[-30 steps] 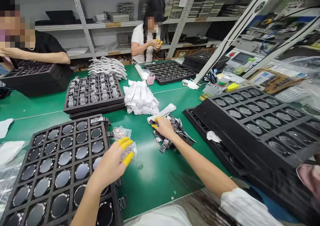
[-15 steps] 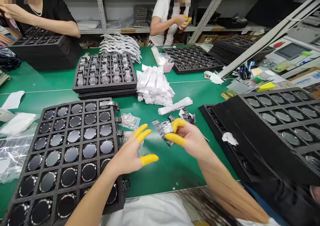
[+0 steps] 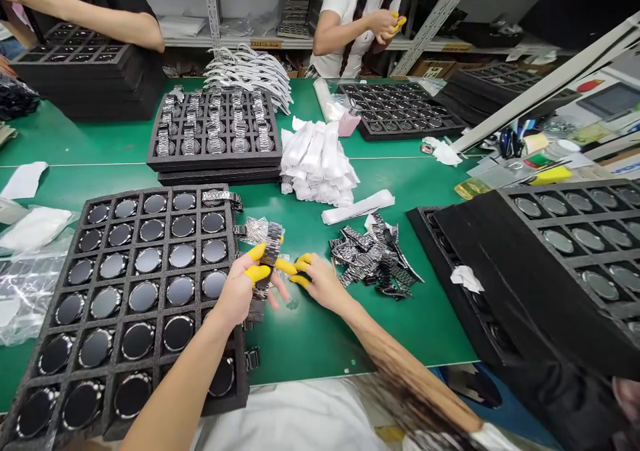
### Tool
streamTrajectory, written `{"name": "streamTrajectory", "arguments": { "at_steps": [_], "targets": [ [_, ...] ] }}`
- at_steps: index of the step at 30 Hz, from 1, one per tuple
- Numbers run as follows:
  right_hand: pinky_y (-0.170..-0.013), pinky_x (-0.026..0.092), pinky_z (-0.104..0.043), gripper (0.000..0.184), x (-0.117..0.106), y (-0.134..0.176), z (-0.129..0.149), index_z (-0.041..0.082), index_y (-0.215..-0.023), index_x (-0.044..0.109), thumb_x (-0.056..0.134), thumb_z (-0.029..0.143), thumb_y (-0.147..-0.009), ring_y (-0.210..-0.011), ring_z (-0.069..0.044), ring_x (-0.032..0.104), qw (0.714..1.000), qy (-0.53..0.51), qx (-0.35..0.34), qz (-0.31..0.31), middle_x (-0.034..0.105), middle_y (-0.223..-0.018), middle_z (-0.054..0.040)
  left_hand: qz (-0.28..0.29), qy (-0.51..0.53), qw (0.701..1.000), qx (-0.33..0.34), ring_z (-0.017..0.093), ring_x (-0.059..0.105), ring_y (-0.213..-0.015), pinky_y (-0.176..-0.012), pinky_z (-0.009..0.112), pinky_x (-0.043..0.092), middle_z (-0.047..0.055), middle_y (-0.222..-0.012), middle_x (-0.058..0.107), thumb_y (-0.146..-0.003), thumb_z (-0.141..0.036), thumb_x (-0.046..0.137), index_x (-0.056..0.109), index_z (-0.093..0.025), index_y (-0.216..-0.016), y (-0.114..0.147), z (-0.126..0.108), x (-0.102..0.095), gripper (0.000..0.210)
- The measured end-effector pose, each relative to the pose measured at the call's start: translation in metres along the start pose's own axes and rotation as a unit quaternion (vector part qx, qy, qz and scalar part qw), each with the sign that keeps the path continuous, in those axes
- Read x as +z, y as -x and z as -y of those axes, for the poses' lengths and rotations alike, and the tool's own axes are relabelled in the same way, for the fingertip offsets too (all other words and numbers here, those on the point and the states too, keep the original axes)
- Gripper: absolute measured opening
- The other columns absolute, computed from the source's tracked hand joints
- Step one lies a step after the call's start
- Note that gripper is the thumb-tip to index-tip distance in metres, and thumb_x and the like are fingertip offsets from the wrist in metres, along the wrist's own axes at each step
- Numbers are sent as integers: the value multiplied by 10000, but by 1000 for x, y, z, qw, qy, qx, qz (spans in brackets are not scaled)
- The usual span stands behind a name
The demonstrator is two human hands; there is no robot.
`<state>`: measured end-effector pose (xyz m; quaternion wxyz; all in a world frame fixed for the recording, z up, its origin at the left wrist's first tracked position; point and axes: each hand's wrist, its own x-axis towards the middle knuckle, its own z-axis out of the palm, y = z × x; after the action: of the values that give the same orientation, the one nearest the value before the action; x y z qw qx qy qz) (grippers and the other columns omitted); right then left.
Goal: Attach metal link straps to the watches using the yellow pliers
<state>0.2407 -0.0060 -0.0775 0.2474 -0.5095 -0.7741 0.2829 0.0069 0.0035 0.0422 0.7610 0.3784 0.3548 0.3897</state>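
Observation:
A dark metal watch band point(image 3: 273, 244) stands roughly upright in my left hand point(image 3: 245, 281), gripped between fingers in yellow finger cots. Just to its right, the yellow-tipped fingers of my right hand point(image 3: 320, 281) are pinched together close to my left fingertips. Whether something small is between them cannot be made out. Below and behind my hands lies a clear bag of thin metal pins point(image 3: 257, 230), partly covered. A loose heap of metal watch bands point(image 3: 373, 254) rests right of my right hand. The foam tray point(image 3: 167, 298) of round watch faces sits at my left.
White wrapped strips point(image 3: 317, 161) are piled behind, with a single white strip point(image 3: 357, 206) nearer. Another foam tray point(image 3: 215, 161) holds watches with bands. Black foam trays point(image 3: 465, 264) stand at the right. Two people sit across the green table point(image 3: 300, 364).
The watch band has passed from my right hand to my left. My right hand has moved left, leaving the heap of bands uncovered, and its fingers now meet near my left fingertips.

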Motion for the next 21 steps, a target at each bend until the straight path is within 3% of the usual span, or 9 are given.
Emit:
{"name": "streamTrajectory", "arguments": {
  "at_steps": [4, 7, 10, 12, 15, 18, 21],
  "targets": [
    [-849, 505, -410, 164, 9, -5, -3, 191, -963, 691, 540, 170, -1024, -968, -292, 584, 996, 91, 4, 23, 676, -984, -137, -25, -34, 999, -10, 165, 673, -556, -484, 289, 581, 98, -872, 769, -856, -639, 741, 690, -136, -1000, -2, 0, 7, 525],
    [-813, 501, -385, 171, 6, -6, -6, 196, -912, 650, 517, 126, -994, -922, -272, 584, 995, 97, 13, 19, 667, -962, -130, -35, -91, 995, -19, 153, 666, -544, -537, 278, 577, 36, -731, 706, -877, -634, 728, 649, -149, -907, -2, 5, 8, 492],
    [-757, 503, -353, 128, -9, -2, 3, 213, -927, 615, 528, 219, -1021, -841, -227, 599, 996, -50, 67, -44, 663, -927, -83, -36, -151, 988, -27, 94, 554, -411, -525, 248, 531, -47, -630, 637, -972, -531, 631, 630, -142, -1133, -2, 10, 8, 421],
    [-642, 472, -304, 145, -21, 2, 20, 230, -948, 598, 619, 359, -1011, -727, -184, 568, 954, -255, 125, -95, 628, -842, -25, -29, -184, 982, -42, 71, 503, -374, -477, 220, 487, -58, -668, 650, -1000, -477, 584, 569, -144, -1351, -1, 13, 7, 484],
    [-490, 326, -230, 355, -36, 3, 57, 248, -972, 572, 812, 495, -887, -569, -113, 440, 834, -514, 170, -104, 544, -741, 47, -20, -237, 970, -60, 70, 474, -359, -381, 184, 402, -62, -671, 632, -1017, -477, 537, 530, -178, -1480, -1, 16, 7, 552],
    [-458, 219, -191, 477, -43, -5, 84, 233, -945, 568, 935, 479, -767, -525, -68, 368, 748, -634, 186, -58, 513, -698, 72, -19, -268, 961, -65, 80, 468, -347, -343, 167, 367, -74, -600, 579, -1020, -468, 531, 545, -187, -1508, -1, 18, 7, 563],
    [-444, 172, -172, 499, -45, -11, 90, 213, -927, 579, 972, 444, -725, -516, -52, 347, 712, -672, 201, -27, 499, -665, 79, -12, -276, 958, -72, 79, 462, -337, -337, 164, 372, -69, -585, 583, -1019, -436, 529, 540, -185, -1530, -1, 18, 5, 569]
  ]
}}
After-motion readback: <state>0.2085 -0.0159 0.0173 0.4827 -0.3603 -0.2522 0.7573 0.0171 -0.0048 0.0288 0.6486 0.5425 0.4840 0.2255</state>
